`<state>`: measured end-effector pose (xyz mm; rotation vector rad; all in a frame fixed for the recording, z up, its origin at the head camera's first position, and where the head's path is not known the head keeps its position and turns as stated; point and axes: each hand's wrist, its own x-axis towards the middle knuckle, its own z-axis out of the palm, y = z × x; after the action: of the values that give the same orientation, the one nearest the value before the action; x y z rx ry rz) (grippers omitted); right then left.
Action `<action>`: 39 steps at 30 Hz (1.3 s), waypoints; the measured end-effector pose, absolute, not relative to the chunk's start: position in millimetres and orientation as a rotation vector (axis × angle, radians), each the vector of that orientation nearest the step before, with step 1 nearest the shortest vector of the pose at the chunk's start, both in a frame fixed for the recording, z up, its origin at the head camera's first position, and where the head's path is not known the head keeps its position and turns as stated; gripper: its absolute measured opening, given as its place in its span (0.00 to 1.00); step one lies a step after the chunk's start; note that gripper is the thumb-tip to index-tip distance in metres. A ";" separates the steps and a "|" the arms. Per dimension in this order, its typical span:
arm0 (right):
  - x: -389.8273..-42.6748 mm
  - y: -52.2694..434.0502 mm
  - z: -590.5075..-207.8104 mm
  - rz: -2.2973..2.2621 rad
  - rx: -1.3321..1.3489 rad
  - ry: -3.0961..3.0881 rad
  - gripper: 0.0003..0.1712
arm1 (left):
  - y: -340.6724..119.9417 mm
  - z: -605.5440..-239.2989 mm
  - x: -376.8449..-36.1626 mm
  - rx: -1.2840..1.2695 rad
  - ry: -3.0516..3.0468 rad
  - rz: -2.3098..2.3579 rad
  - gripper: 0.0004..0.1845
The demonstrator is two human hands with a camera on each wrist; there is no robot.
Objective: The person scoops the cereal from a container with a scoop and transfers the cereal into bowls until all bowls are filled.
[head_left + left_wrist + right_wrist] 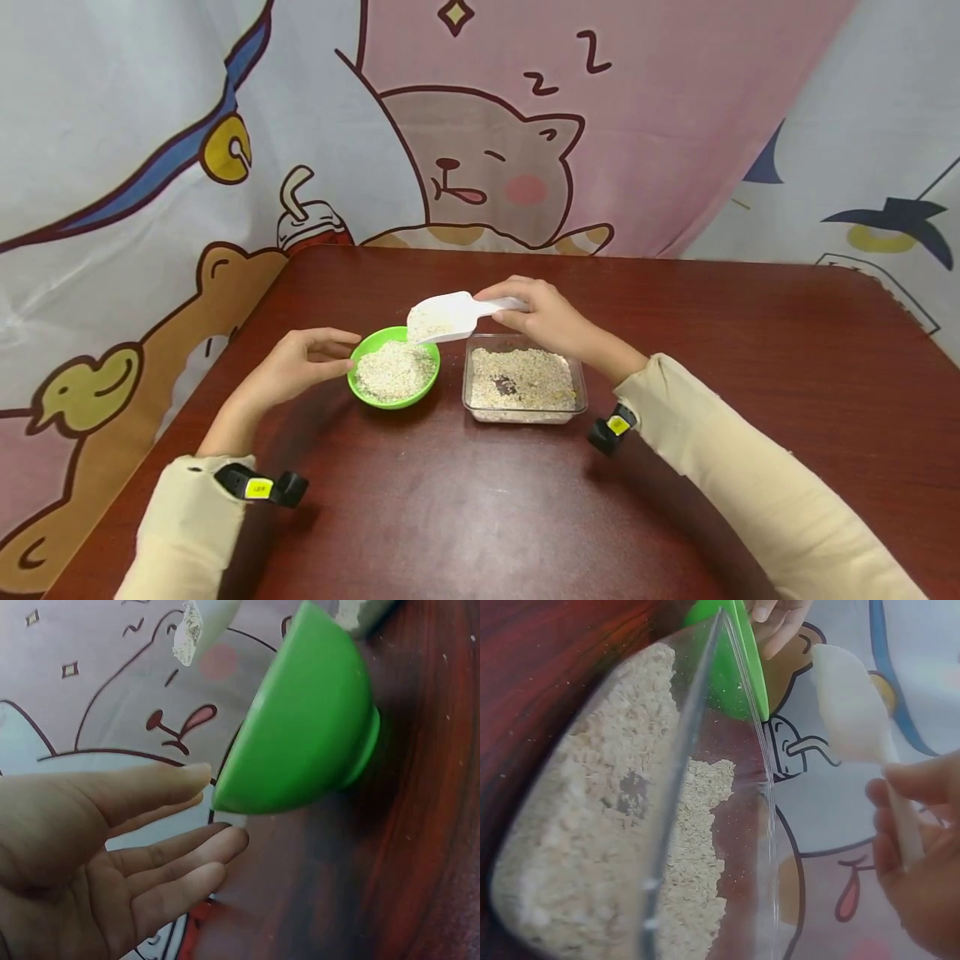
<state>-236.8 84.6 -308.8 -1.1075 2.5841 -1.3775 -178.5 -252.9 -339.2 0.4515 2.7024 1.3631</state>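
Scoop: white plastic, held by its handle in the right hand; its loaded bowl hangs over the far rim of the green bowl, tipped slightly down, so what spills would fall inside.
Right hand: fingers curled round the scoop handle, thumb on top; the grip sits at the handle's end, leaving the scoop's mouth free over the bowl. The right wrist view shows the same fingers wrapped on the handle.
Left hand: fingers straight and relaxed, holding nothing; fingertips rest at the bowl's left side, touching or just short of the rim, a placement that would steady the bowl against sliding.
Green bowl: upright on the table, heaped with pale flakes, probably oats; it stands just beside the clear tub, keeping the scoop's path short.
Clear tub: rectangular, shallow, transparent walls, right of the bowl and directly below the right hand; it holds a layer of the same flakes with a dark patch near the middle where the bottom or something darker shows.
Table: dark red-brown wood, both items near its centre, between the two forearms.
Sleeves: cream, each wrist carrying a small black camera.
Backdrop: cartoon-printed cloth behind the table's far edge.
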 end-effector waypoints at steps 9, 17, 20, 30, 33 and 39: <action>-249.8 68.4 -306.1 -1.254 -1.108 2.558 0.15 | -256.4 -350.5 -182.3 0.523 2.629 1.441 0.19; -251.0 43.9 -298.4 -1.003 -1.186 2.574 0.16 | -256.2 -349.8 -183.1 0.524 2.600 1.437 0.18; -251.0 32.3 -294.4 -0.885 -1.247 2.593 0.16 | -257.4 -348.1 -182.2 0.518 2.597 1.436 0.19; -245.5 4.5 -283.1 -0.623 -1.249 2.651 0.15 | -259.5 -347.3 -183.4 0.514 2.591 1.418 0.18; -242.5 2.5 -279.1 -0.575 -1.256 2.659 0.14 | -259.2 -348.0 -183.8 0.509 2.592 1.415 0.18; -239.7 5.9 -272.7 -0.473 -1.264 2.700 0.15 | -257.8 -348.5 -183.9 0.515 2.579 1.431 0.18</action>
<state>-239.7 5.9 -272.7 -1.2645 2.7001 -0.4733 -183.9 -257.8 -348.5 0.5155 2.5794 1.4314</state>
